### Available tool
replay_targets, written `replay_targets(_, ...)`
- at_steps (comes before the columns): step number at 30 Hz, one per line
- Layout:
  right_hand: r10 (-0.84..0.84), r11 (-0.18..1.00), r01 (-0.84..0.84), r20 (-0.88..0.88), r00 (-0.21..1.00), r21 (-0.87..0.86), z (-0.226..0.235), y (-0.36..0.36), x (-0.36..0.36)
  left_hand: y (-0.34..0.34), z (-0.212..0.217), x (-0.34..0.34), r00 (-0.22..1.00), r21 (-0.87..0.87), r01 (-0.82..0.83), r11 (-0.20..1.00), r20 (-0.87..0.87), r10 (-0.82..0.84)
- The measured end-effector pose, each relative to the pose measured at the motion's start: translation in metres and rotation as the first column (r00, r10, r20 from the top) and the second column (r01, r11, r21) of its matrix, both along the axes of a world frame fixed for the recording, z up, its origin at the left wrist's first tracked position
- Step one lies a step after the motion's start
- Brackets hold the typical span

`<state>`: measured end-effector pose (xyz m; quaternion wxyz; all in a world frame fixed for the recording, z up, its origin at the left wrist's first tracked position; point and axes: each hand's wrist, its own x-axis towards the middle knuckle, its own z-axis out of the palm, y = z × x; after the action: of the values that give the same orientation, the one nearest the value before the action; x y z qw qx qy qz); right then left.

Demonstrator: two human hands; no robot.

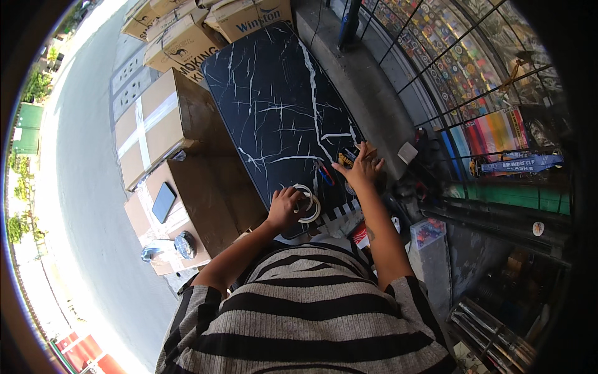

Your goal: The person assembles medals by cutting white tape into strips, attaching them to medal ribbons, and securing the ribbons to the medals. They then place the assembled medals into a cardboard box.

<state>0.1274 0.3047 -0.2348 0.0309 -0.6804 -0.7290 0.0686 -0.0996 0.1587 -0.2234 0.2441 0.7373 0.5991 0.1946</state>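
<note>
My left hand (286,207) grips a white roll of tape (309,203) that lies at the near edge of a black marble-patterned table (274,106). My right hand (360,166) rests further right on the table, fingers spread over a small dark object with yellow marks (347,155). Between the two hands lie a red pen and a blue pen (324,172). I wear a grey and black striped top.
Brown cardboard boxes (163,121) stand stacked left of the table; a black phone (164,201) lies on the nearest one. More boxes (187,37) sit at the far end. A metal grille with coloured goods (461,68) lines the right side. A paved road (87,187) runs on the left.
</note>
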Motion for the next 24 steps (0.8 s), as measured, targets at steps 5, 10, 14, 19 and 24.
replay_targets(5, -0.017, 0.982, 0.057, 0.213, 0.977, -0.182, 0.003, 0.016, -0.016, 0.011, 0.007, -0.001, 0.996, 0.027, 0.09, 0.996, 0.0, -0.09)
replay_targets(10, -0.029, 0.968, 0.082, 0.221, 0.975, -0.236, -0.002, 0.023, -0.027, 0.026, 0.007, -0.004, 0.984, 0.018, 0.176, 0.984, 0.034, -0.177)
replay_targets(14, 0.002, 0.959, 0.091, 0.328, 0.945, -0.267, -0.006, 0.019, -0.038, 0.042, 0.009, -0.002, 0.973, 0.0, 0.231, 0.973, 0.005, -0.231)
replay_targets(19, -0.087, 0.963, 0.151, 0.276, 0.957, -0.222, -0.006, 0.016, -0.041, 0.051, 0.014, 0.0, 0.953, 0.078, 0.298, 0.951, 0.036, -0.302)
replay_targets(24, -0.093, 0.982, 0.12, 0.182, 0.979, -0.144, -0.008, 0.015, -0.031, 0.057, 0.015, -0.002, 0.942, 0.034, 0.326, 0.945, 0.076, -0.328)
